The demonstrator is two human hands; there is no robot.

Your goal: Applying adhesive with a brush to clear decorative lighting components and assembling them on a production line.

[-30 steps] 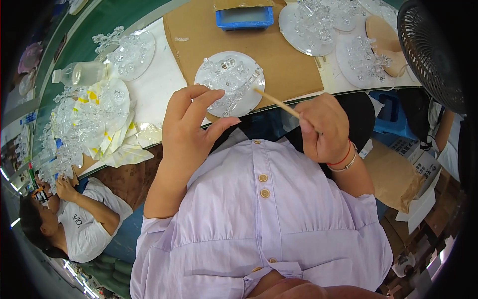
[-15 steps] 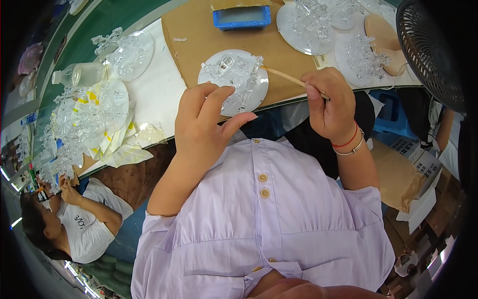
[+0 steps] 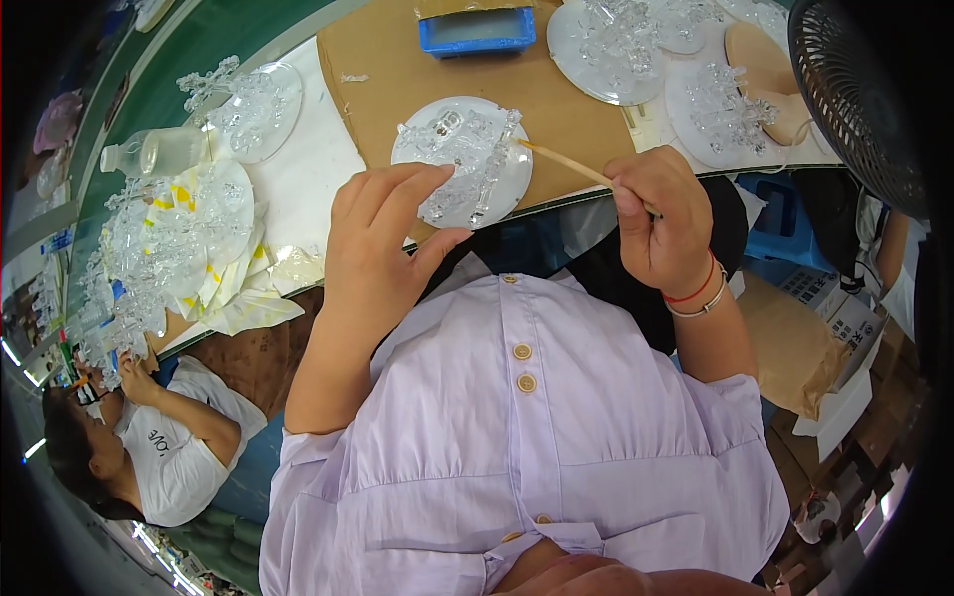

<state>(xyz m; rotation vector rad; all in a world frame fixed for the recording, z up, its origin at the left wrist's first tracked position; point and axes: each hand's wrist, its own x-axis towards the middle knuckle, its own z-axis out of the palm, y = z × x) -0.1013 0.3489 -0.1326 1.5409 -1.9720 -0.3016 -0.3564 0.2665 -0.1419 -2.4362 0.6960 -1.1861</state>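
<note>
My left hand (image 3: 383, 248) holds a round clear disc (image 3: 457, 164) from below, thumb at its near rim, above the brown cardboard sheet (image 3: 417, 70). Several clear crystal-like pieces lie on the disc. My right hand (image 3: 666, 223) is closed on a thin wooden stick (image 3: 566, 164) whose tip touches a long clear piece at the disc's right side. A red cord and a bracelet circle my right wrist.
A blue tray (image 3: 477, 30) sits at the far edge of the cardboard. More clear discs with crystal pieces (image 3: 616, 45) lie to the right and left (image 3: 248, 109). A black fan (image 3: 860, 99) stands at right. A clear bottle (image 3: 154, 151) lies left. Another person (image 3: 149, 447) sits lower left.
Both hands have moved forward over the table edge. The stick tip has swung from the air onto the pieces on the disc.
</note>
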